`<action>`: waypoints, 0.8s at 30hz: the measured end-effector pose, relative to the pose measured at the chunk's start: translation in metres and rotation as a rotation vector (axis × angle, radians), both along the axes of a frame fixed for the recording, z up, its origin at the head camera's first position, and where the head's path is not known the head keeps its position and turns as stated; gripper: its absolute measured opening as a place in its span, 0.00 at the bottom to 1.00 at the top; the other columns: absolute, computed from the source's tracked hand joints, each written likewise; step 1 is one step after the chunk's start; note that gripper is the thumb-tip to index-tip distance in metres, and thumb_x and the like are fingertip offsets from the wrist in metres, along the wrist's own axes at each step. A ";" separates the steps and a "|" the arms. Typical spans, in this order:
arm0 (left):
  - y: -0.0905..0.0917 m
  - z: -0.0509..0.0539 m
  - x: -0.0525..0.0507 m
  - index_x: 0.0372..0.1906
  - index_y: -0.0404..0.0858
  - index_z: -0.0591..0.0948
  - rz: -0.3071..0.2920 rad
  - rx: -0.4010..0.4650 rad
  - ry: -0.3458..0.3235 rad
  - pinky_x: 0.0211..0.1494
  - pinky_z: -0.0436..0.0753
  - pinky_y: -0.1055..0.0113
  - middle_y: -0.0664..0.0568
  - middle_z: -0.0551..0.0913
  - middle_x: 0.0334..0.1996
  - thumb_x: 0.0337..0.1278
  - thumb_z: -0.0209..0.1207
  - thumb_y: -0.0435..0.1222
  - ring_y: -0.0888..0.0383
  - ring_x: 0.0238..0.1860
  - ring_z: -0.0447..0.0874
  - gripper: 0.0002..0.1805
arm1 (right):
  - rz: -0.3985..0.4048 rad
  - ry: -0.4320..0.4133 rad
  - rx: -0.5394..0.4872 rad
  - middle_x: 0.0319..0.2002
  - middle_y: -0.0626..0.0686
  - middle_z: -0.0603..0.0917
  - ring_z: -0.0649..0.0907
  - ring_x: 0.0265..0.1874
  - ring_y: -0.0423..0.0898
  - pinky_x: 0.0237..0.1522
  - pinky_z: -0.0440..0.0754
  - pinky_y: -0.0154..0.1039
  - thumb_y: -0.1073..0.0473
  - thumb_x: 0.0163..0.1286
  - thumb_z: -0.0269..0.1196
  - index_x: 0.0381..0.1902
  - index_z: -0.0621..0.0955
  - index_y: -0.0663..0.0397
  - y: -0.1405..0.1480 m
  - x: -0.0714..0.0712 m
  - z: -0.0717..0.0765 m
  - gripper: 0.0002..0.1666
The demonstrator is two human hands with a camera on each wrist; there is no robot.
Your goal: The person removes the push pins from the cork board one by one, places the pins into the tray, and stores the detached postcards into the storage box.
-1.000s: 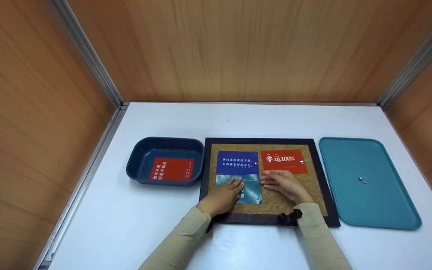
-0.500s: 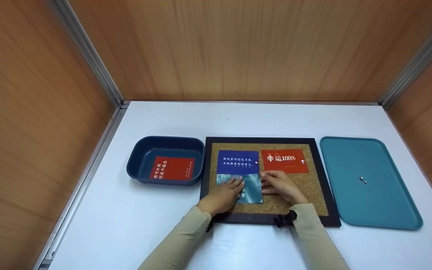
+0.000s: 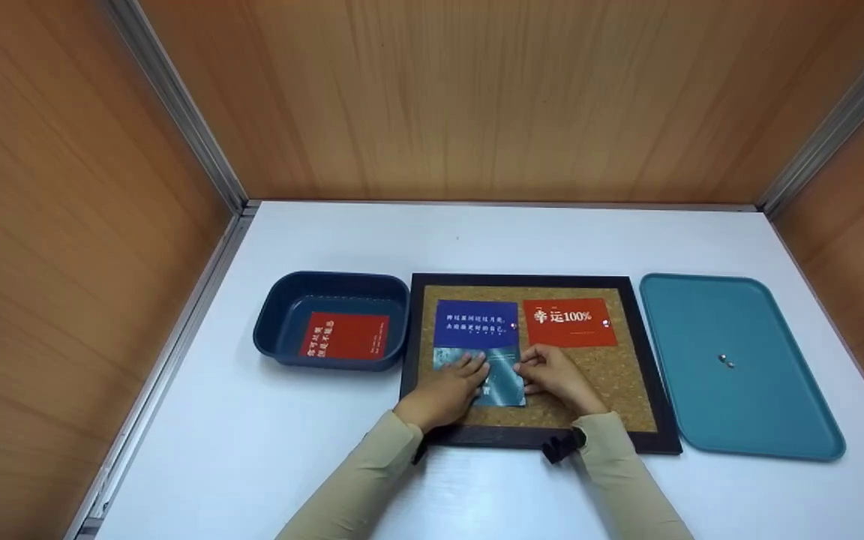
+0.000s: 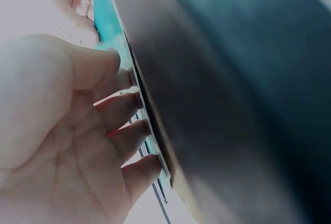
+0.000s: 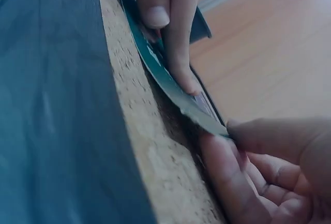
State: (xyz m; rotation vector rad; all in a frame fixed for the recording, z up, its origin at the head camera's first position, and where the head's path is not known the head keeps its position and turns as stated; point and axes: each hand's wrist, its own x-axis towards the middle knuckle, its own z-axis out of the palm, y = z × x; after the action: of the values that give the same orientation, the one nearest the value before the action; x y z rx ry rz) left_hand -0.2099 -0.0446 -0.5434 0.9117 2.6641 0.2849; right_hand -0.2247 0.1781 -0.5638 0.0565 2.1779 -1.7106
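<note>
A shiny teal card (image 3: 505, 379) lies on the framed cork board (image 3: 589, 382), just below a blue card (image 3: 475, 322). My left hand (image 3: 443, 391) rests on the teal card with its fingers spread, holding it against the cork. At the card's right edge, my right hand (image 3: 558, 376) pinches it between thumb and forefinger. In the right wrist view, the edge of the teal card (image 5: 178, 97) bends up off the cork between thumb and forefinger. Whether a pin is also in those fingers cannot be seen. A red card (image 3: 569, 322) is on the board's upper right.
Left of the board stands a dark blue basin (image 3: 271, 330) with another red card (image 3: 353, 336) in it. To the right is a teal tray (image 3: 747, 412) with small silver pins (image 3: 724, 361). The blue and red cards on the board each bear a small silver pin.
My right hand has shifted slightly left, and its thumb and forefinger now sit on the teal card's right edge. The left hand stays in place.
</note>
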 end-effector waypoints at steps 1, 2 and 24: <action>0.000 0.000 0.000 0.74 0.45 0.59 0.002 0.003 -0.008 0.75 0.60 0.54 0.54 0.54 0.76 0.76 0.41 0.42 0.53 0.76 0.50 0.26 | -0.003 0.002 0.003 0.30 0.51 0.79 0.81 0.22 0.39 0.27 0.85 0.33 0.64 0.66 0.62 0.41 0.74 0.68 0.000 0.000 -0.001 0.12; 0.000 0.000 0.000 0.74 0.45 0.59 0.003 0.005 -0.010 0.75 0.60 0.54 0.54 0.54 0.76 0.76 0.41 0.42 0.53 0.76 0.50 0.26 | -0.007 0.005 0.003 0.30 0.51 0.79 0.81 0.22 0.39 0.27 0.85 0.33 0.64 0.66 0.62 0.41 0.74 0.68 0.000 0.000 -0.001 0.11; -0.002 0.003 -0.001 0.75 0.46 0.58 -0.002 0.016 -0.028 0.74 0.61 0.50 0.54 0.52 0.76 0.75 0.41 0.43 0.52 0.76 0.50 0.27 | -0.055 -0.019 0.118 0.29 0.52 0.78 0.80 0.21 0.41 0.24 0.84 0.32 0.66 0.64 0.63 0.35 0.74 0.62 -0.005 -0.002 0.002 0.07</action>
State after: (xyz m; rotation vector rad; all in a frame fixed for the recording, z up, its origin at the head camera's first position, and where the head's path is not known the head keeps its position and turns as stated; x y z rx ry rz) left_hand -0.2114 -0.0471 -0.5407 0.9089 2.6391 0.3168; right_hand -0.2267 0.1728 -0.5623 0.1639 2.2804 -1.6019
